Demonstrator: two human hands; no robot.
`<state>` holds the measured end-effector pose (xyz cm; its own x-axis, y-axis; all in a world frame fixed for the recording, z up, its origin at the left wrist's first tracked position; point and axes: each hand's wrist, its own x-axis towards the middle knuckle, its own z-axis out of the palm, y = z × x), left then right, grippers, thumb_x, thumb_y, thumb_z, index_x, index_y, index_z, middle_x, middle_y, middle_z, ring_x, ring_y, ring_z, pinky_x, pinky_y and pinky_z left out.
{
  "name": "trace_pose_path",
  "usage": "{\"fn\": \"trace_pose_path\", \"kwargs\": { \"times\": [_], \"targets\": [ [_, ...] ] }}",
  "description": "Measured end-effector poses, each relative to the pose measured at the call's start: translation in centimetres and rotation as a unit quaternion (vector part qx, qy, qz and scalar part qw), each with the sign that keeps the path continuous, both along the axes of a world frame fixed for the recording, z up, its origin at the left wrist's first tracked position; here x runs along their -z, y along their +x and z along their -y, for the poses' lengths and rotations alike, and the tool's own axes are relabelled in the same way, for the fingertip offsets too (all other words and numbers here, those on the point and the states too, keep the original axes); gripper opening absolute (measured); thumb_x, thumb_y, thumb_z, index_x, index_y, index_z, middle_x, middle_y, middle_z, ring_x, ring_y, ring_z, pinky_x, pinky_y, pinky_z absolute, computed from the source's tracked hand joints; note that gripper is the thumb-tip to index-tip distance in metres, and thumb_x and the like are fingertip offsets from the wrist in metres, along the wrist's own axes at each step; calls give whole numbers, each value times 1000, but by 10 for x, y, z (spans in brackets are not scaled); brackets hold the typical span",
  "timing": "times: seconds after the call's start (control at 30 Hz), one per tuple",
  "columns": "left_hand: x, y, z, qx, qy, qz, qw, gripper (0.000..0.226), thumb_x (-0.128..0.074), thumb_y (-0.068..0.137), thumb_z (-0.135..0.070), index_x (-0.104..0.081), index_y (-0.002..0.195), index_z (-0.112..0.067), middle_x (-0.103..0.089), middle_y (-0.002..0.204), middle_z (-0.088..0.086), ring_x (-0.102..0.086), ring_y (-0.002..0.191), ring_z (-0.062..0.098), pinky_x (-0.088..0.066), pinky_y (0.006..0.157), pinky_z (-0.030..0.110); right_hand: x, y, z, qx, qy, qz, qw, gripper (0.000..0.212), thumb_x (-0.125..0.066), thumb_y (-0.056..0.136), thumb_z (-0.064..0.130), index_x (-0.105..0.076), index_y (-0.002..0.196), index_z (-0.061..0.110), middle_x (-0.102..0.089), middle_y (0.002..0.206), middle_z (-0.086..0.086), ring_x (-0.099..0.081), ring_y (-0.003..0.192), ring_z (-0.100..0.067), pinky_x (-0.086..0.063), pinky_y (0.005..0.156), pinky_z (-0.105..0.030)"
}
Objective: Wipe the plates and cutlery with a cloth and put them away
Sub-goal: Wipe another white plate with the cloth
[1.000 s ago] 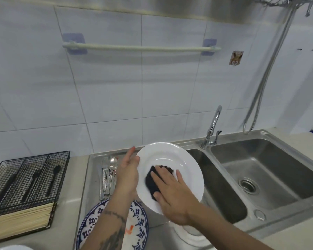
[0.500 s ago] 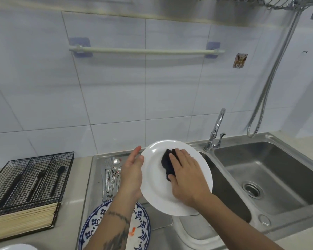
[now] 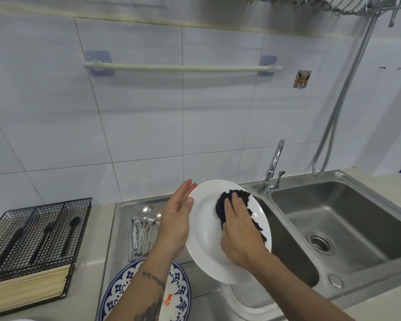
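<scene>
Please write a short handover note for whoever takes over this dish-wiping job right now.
Left hand: fingers straight, propping the white plate by its rim, tilted above the sink.
Right hand: pressing the dark cloth on the plate's face.
Done: nothing visibly put away.
Left: finish this plate; blue patterned plate and metal cutlery wait on the drainboard; then store everything.

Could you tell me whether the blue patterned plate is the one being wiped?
No, the right hand presses the dark cloth on the white plate; the blue patterned plate lies below.
</scene>
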<state>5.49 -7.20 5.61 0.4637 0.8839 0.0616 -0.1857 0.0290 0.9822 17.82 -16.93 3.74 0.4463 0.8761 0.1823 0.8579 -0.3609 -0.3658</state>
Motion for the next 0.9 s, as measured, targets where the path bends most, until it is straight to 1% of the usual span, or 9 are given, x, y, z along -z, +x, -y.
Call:
{"fn": "trace_pose_path", "kwargs": {
  "times": [0.1,0.23,0.33,0.5,0.6,0.67,0.73,0.8,0.9],
  "targets": [
    [-4,5,-3,-8,11,11,1000,43,-45,104,-5,-58,130,-37,-66,126,-20,-61,119,4,-49,102,28,-5,-9,-6,-87,27,-36,995,64,-35,99,15,-5,155,15,12,161,4,12,147,-11,11,113,-19],
    [-13,-6,-20,-64,-5,46,997,40,-45,104,-6,-58,134,-29,-68,124,-16,-65,112,4,-54,92,22,-16,-21,6,-211,-9,-99,972,58,-34,94,22,-29,152,24,-10,158,18,1,144,4,6,114,-14],
    [-17,-13,-34,-95,-33,65,993,38,-46,104,-8,-59,133,-28,-69,124,-14,-65,114,7,-53,97,30,-21,-17,15,-231,-38,-44,971,56,-35,94,22,-35,149,29,-18,158,18,-7,144,3,1,116,-17],
    [-18,-15,-39,-114,-63,69,989,36,-47,104,-8,-62,129,-29,-70,122,-15,-64,117,11,-51,102,41,-25,-2,11,-128,-55,38,990,56,-35,97,18,-27,152,24,-14,161,8,-9,146,-9,4,115,-21],
    [-16,-14,-38,-120,-78,80,986,36,-47,104,-8,-61,132,-26,-69,123,-13,-63,119,13,-50,103,39,-17,-18,13,-195,-73,-2,978,55,-34,98,18,-27,152,24,-12,161,9,-7,147,-11,4,115,-19],
    [-17,-12,-35,-109,-75,78,988,36,-47,104,-9,-59,134,-26,-69,124,-13,-64,118,12,-52,98,34,-13,-31,11,-237,-71,-36,968,56,-32,100,19,-20,154,25,-5,161,13,0,148,-7,4,117,-21],
    [-18,-9,-29,-97,-68,70,990,37,-46,104,-9,-58,136,-25,-68,124,-14,-64,115,8,-53,97,31,-14,-36,0,-250,-51,-35,966,59,-31,100,20,-10,155,23,4,161,12,9,147,-5,7,117,-22],
    [-19,-6,-23,-82,-75,70,991,38,-46,104,-8,-58,136,-25,-68,124,-13,-64,114,7,-50,102,34,-17,-32,-18,-239,-33,17,970,61,-29,100,22,-1,155,20,14,161,8,17,146,-9,10,118,-27],
    [-18,-6,-17,-60,-90,68,992,39,-47,104,-8,-59,135,-26,-70,125,-9,-66,115,12,-50,104,39,-19,-11,-45,-174,-12,137,975,66,-19,95,33,5,154,18,17,161,1,18,147,-19,6,119,-45]
  ]
}}
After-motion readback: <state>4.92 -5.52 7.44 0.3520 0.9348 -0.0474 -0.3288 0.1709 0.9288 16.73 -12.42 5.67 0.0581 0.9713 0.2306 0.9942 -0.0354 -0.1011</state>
